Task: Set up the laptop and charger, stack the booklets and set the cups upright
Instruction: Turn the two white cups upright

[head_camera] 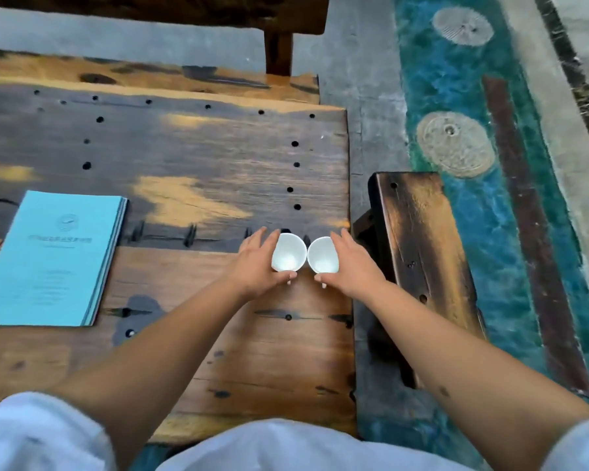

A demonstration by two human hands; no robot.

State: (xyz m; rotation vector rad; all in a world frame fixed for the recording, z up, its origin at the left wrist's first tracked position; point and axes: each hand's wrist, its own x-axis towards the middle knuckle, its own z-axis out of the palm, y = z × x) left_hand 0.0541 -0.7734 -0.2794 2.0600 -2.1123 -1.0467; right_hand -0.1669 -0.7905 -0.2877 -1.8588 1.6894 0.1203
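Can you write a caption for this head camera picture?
Left hand and right hand each hold a white cup upright.

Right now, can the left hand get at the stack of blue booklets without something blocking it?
Probably yes. The left hand grips the left white cup, so it must let go first. Between it and the blue booklets, only bare wooden table shows.

Cups [305,253] right of booklets [51,258] (on table [191,158]).
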